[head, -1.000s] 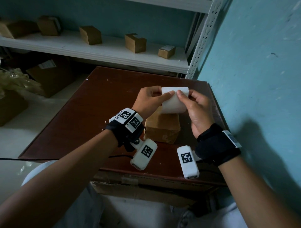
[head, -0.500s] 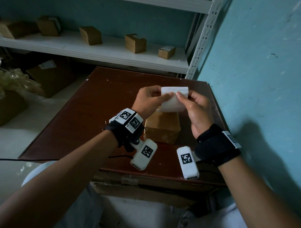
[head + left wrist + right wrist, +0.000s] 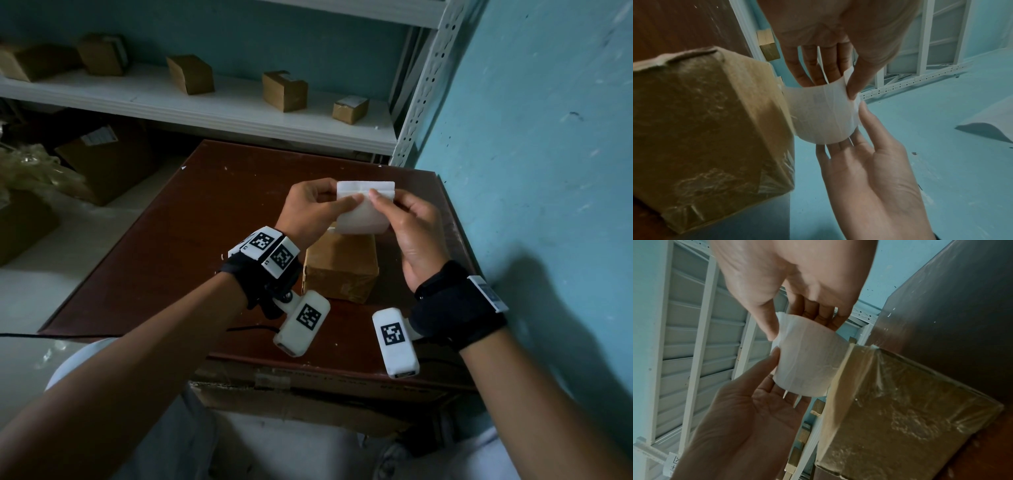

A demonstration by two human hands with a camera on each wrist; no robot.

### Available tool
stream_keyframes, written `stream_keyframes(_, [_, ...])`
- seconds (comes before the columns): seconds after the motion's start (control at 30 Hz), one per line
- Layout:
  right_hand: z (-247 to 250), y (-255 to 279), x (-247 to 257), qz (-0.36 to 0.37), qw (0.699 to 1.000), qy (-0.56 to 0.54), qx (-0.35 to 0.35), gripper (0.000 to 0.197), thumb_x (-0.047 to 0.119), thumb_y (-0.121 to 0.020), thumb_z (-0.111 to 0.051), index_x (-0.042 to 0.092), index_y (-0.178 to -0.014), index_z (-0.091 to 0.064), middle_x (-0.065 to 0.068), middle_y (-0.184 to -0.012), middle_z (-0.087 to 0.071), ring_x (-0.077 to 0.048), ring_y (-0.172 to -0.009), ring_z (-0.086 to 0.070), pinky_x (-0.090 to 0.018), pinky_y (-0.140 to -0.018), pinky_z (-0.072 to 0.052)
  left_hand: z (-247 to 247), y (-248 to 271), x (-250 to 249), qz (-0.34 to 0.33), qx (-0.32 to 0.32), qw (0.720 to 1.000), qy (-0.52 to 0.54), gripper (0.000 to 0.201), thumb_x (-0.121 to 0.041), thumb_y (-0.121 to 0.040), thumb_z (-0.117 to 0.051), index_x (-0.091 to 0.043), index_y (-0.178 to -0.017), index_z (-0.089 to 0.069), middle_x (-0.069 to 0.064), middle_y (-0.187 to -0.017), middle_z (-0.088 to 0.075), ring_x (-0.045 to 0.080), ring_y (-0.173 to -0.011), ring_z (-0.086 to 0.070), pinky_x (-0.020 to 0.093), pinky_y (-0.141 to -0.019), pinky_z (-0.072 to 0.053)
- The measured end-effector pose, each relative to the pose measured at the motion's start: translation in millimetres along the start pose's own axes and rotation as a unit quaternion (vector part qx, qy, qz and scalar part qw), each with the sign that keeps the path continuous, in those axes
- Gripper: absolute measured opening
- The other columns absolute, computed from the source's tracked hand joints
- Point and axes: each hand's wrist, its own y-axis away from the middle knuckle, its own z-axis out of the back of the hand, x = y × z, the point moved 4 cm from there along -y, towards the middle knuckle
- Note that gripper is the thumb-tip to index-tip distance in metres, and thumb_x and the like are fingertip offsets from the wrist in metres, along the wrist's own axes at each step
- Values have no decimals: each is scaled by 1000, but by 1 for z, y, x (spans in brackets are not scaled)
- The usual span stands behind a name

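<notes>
Thumbs meet on the near face of the white pouch (image 3: 363, 216), just under its upper edge, which runs 9 to 3 o'clock. My left hand (image 3: 310, 209) pinches it from 9 and my right hand (image 3: 416, 236) from 3, fingers backing it behind. I hold it over the 12 o'clock end of the box (image 3: 340, 270) on the worktop (image 3: 205, 240). Parting that edge, I judge, means pulling toward 9 and 3.

White pouch (image 3: 363, 215) — left hand (image 3: 308, 209), right hand (image 3: 415, 234)

White sheet (image 3: 363, 221) — lower edge slightly higher off the cardboard box (image 3: 340, 267) than before.
</notes>
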Motion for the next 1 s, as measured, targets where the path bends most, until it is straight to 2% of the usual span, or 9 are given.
stream_keyframes(0.2, [-1,0,-1,-14,1000,2,4,14,32,-89,-69,23,-99,-71,7,-98,-69,-4,-96,-62,-17,-72,-52,-1,1,-1,5,8,1000,0,25,-21,-85,-69,-1,-101,-66,9,-101,-69,21,-96,-66,39,-86,-56])
stream_keyframes(0.3, [-1,0,-2,-15,1000,3,5,16,31,-89,-68,21,-101,-71,5,-101,-70,-7,-99,-63,-21,-75,-54,0,1,0,7,9,1000,1,22,-21,-85,-70,-4,-99,-66,8,-100,-69,22,-97,-66,41,-87,-56])
stream_keyframes(0.43, [-1,0,-1,-20,1000,-10,6,8,27,-89,-69,26,-96,-71,4,-102,-71,-10,-101,-64,-26,-81,-58,-1,1,1,7,15,1000,8,20,-20,-85,-70,-4,-96,-66,8,-99,-68,24,-97,-66,40,-86,-55])
stream_keyframes(0.53, [0,0,0,-16,1000,-11,4,5,26,-89,-69,26,-93,-72,8,-96,-72,-5,-95,-65,-23,-78,-58,-1,0,1,8,19,1000,11,17,-20,-85,-70,-6,-96,-66,4,-97,-69,19,-94,-66,37,-84,-55])
stream_keyframes(0.63, [1,0,1,-13,1000,-11,-2,4,25,-89,-69,28,-90,-71,12,-90,-72,0,-87,-66,-19,-74,-57,-3,0,1,9,29,1000,-2,18,-25,-87,-68,-11,-99,-68,4,-101,-69,19,-96,-65,35,-85,-53])
stream_keyframes(0.73, [1,1,1,-13,1000,-11,-4,6,24,-90,-68,27,-94,-70,10,-94,-72,-3,-91,-65,-19,-75,-57,-5,0,2,9,39,999,-22,23,-31,-89,-64,-14,-104,-68,1,-101,-68,16,-94,-64,32,-84,-53])
stream_keyframes(0.87, [1,0,1,-18,1000,-16,-3,9,23,-89,-68,22,-99,-71,4,-99,-73,-9,-96,-67,-25,-80,-58,-6,0,1,5,42,999,-22,23,-32,-92,-61,-14,-105,-68,4,-103,-69,18,-98,-65,36,-88,-54])
stream_keyframes(1.0, [0,1,1,-23,1000,-15,4,4,22,-89,-69,25,-92,-70,5,-95,-72,-10,-96,-66,-29,-82,-58,-6,1,1,9,40,999,-12,23,-28,-93,-60,-12,-108,-67,6,-105,-68,19,-99,-64,34,-88,-53])
